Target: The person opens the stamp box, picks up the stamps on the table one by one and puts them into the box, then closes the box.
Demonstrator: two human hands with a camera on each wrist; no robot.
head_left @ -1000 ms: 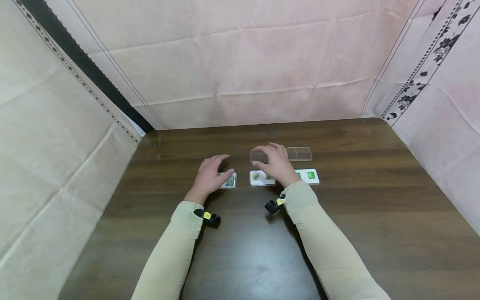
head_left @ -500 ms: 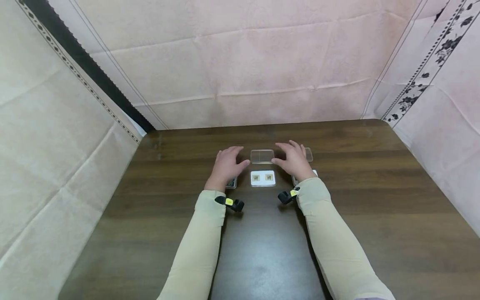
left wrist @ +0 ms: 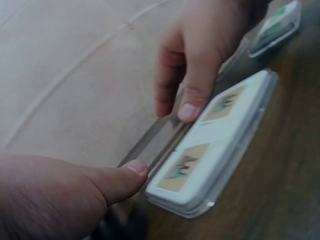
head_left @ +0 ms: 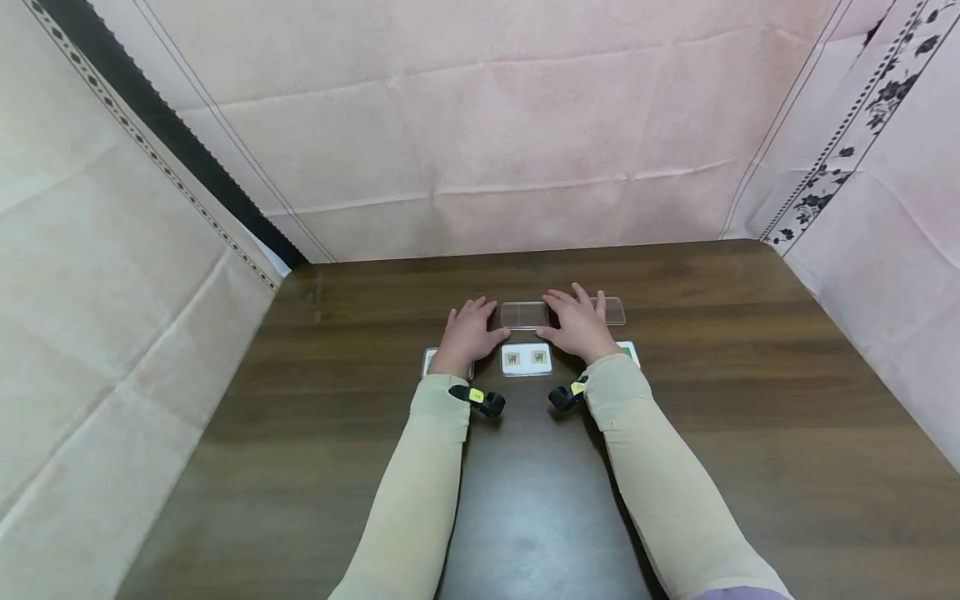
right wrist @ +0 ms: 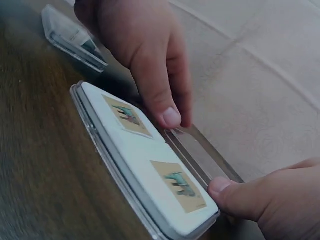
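Note:
A clear flat plastic lid [head_left: 525, 315] lies on the table just beyond a white-topped case [head_left: 527, 359] bearing two small stamp-like animal pictures. On the lid's left side is my left hand [head_left: 468, 333], thumb pointing inward at its near edge. My right hand [head_left: 577, 327] is at the lid's right side, its fingers spread. Both wrist views show the thumb tips at the lid's near edge, close to the case [left wrist: 200, 145]; firm contact cannot be told. Neither hand has lifted anything. A second case [head_left: 429, 358] is partly hidden under the left hand and wrist.
Partly behind the right hand lie another clear lid [head_left: 616, 312] and a case with a green picture [head_left: 628, 350]. The brown wooden table [head_left: 675, 467] meets a pale cloth backdrop [head_left: 480, 150] at its far edge.
My left hand has come rightward to the middle lid. My right hand first moved right, then slightly back left and nearer the lid. The lid and cases appear unmoved.

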